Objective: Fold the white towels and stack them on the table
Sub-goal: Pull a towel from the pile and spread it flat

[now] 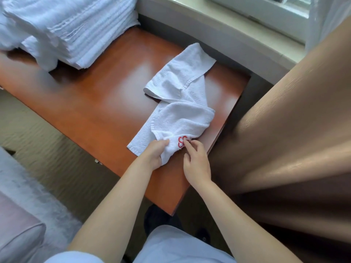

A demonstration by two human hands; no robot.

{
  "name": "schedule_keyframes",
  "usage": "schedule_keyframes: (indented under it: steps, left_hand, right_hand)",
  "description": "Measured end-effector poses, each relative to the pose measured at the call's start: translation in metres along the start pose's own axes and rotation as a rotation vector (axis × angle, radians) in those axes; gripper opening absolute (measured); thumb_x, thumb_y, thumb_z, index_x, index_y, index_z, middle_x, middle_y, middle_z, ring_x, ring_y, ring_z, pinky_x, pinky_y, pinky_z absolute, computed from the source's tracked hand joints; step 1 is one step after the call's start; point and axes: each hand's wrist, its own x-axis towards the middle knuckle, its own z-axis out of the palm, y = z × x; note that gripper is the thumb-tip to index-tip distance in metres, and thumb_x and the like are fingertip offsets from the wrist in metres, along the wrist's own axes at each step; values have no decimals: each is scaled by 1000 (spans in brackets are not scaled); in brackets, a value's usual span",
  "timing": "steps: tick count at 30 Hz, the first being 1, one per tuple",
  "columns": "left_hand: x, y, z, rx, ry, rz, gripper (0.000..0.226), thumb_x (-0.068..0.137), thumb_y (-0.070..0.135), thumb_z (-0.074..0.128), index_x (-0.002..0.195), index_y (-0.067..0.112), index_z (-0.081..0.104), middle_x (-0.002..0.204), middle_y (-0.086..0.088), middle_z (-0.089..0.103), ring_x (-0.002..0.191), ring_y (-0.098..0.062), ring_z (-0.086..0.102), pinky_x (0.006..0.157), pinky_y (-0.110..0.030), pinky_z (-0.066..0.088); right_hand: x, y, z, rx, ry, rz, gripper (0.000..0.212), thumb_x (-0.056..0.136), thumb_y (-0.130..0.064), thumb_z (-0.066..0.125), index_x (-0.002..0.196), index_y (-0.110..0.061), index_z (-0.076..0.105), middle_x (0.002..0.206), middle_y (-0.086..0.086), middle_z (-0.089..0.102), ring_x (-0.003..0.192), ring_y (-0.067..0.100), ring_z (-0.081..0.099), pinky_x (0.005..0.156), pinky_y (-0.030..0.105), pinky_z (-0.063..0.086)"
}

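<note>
One rumpled towel (pixel 178 103) lies on counter (pixel 106 95), right of folded stack (pixel 72 29). Left hand (pixel 155 154) grips near corner w/ curled fingers; right hand (pixel 196 160) pinches hem by red letters. Best: pull corners apart, flatten before folding

Brown curtain (pixel 296 130) (right), window sill (pixel 218 18).

Both bare forearms reach forward, hands close together.
Left hand (pixel 156 153) curled in a grip; right hand (pixel 196 162) with fingers (pixel 190 142) bent, pinching.
</note>
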Motion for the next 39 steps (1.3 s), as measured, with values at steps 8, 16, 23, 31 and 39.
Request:
schedule_keyframes:
  steps: [8,16,23,31,39]
  left_hand:
    - [-12,-39,-2,1300,32,620,9,89,9,46,90,10,55,108,-13,64,103,-33,58,82,-35,44]
    - [-41,-65,-17,2330,-269,1086,51,94,4,35,136,28,49,145,-15,37,129,-37,33,82,-37,26]
    - [-61,-62,-47,1515,-104,826,51,78,-12,38,101,17,74,136,2,55,132,-18,42,103,-22,32]
    - [-25,-14,-61,1748,413,555,53,98,33,45,148,25,29,143,-4,40,127,-30,36,98,-41,38]
    - [-15,47,-22,2219,-118,-347,28,94,20,45,107,11,68,90,0,68,78,-21,61,78,-34,48]
  right_hand:
    - [11,-6,-23,531,194,357,29,100,-27,47,125,-20,59,126,-3,57,102,5,53,89,24,41]
    - [12,-12,-54,430,-49,362,62,91,-53,55,142,-22,41,140,0,44,120,19,50,97,39,46]
    - [-22,9,-44,335,69,652,16,95,-17,52,111,-16,55,113,4,59,98,23,57,83,36,51]
    - [-14,1,-45,221,36,584,50,90,-30,62,135,-19,41,132,4,47,108,26,55,88,39,51]
    - [62,-44,-46,-74,-12,291,50,90,-38,59,135,-17,49,142,7,42,131,29,36,105,38,33]
